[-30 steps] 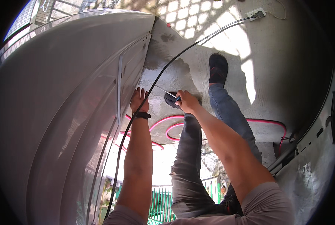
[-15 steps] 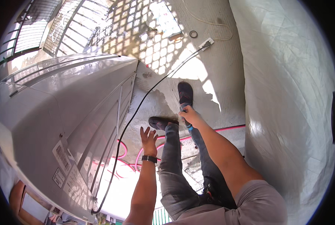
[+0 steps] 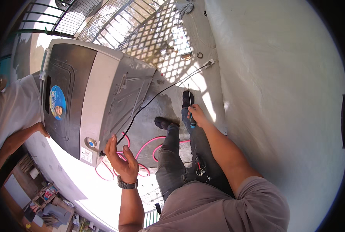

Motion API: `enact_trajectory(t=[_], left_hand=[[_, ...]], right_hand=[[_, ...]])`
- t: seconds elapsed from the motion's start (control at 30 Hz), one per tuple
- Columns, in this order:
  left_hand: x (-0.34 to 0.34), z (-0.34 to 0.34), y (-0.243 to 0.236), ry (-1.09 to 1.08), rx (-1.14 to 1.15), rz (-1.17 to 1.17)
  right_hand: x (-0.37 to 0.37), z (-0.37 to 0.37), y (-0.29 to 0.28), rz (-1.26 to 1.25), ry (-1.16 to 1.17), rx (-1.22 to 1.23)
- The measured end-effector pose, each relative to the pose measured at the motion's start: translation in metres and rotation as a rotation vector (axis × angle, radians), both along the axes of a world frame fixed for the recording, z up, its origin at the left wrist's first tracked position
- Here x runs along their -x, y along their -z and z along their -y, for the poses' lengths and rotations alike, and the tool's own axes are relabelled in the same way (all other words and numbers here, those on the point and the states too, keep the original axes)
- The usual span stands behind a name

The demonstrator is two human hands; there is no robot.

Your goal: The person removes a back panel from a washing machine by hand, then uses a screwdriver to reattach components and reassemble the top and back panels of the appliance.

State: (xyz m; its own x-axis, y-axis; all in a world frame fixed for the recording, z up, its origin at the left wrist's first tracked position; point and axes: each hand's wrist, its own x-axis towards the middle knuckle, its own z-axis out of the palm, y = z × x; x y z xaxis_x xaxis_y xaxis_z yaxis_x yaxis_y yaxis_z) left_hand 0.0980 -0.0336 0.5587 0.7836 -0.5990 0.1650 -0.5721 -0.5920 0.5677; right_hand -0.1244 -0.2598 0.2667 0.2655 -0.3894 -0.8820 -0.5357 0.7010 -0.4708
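Observation:
A white-and-grey washing machine (image 3: 99, 89) with a dark top panel stands at the left. On the panel is a round blue-and-yellow sticker (image 3: 58, 103). Beside its near corner my left hand (image 3: 122, 158) is raised, fingers stretched and holding nothing; whether it touches the casing I cannot tell. From that corner a black power cord (image 3: 151, 101) runs across the floor to a white socket strip (image 3: 208, 63). My right hand (image 3: 196, 114) grips a screwdriver (image 3: 192, 120) by its blue-and-black handle, the long shaft pointing away from me over my shoe.
At the far left another person's hand (image 3: 42, 129) rests at the machine's edge. A pink hose (image 3: 143, 149) loops on the floor between the machine and my legs. A pale sheet (image 3: 272, 96) hangs along the right. Beyond lie a black ring (image 3: 200, 55), grey gloves (image 3: 184, 7) and metal railings (image 3: 79, 19).
My view has shifted, and the machine's dark top and the other person now show. My left hand has come closer to the machine's corner. The screwdriver stays in my right hand.

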Motion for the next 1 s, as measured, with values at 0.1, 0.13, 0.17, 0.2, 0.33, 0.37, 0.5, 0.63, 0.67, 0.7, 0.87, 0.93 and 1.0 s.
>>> enact_trajectory(t=[0.1, 0.13, 0.17, 0.2, 0.33, 0.37, 0.5, 0.63, 0.67, 0.7, 0.87, 0.93, 1.0], left_hand=[[-0.034, -0.022, -0.022, -0.006, -0.186, 0.118], [-0.045, -0.027, -0.026, -0.022, -0.212, 0.181], [-0.054, -0.031, -0.031, -0.012, -0.204, 0.229], [-0.061, -0.031, -0.036, -0.001, -0.188, 0.288], [-0.03, -0.027, -0.031, 0.095, -0.047, -0.177], [-0.013, -0.021, -0.016, 0.144, -0.037, -0.359], [0.047, 0.017, 0.016, -0.032, 0.371, -0.942], [0.021, 0.024, -0.015, -0.233, 0.505, -0.772], [0.002, 0.016, -0.027, -0.255, 0.53, -0.659], [-0.016, 0.008, -0.045, -0.347, 0.505, -0.596], [-0.11, -0.069, -0.035, -0.659, -0.202, 0.02], [-0.117, -0.117, -0.019, -0.813, -0.467, -0.027], [-0.105, -0.172, 0.006, -0.853, -0.528, 0.008]], right_hand=[[-0.027, 0.006, -0.061, 0.061, -0.097, -0.07], [-0.031, 0.005, -0.08, 0.089, -0.133, -0.103], [-0.029, 0.0, -0.099, 0.084, -0.142, -0.099], [-0.034, 0.0, -0.114, 0.12, -0.275, -0.005], [-0.054, -0.015, -0.185, 0.529, -0.571, -0.081], [-0.063, -0.023, -0.207, 0.596, -0.654, -0.083], [-0.087, -0.065, -0.249, 0.644, -0.984, 0.211], [-0.093, -0.059, -0.216, 0.627, -0.886, 0.109], [-0.098, -0.044, -0.202, 0.597, -0.92, 0.141], [-0.097, -0.03, -0.161, 0.516, -0.827, 0.16], [-0.032, 0.093, 0.113, -0.369, -0.623, 0.657], [-0.06, 0.122, 0.184, -0.649, -0.656, 0.527], [-0.077, 0.174, 0.233, -0.352, -0.613, 0.715]])
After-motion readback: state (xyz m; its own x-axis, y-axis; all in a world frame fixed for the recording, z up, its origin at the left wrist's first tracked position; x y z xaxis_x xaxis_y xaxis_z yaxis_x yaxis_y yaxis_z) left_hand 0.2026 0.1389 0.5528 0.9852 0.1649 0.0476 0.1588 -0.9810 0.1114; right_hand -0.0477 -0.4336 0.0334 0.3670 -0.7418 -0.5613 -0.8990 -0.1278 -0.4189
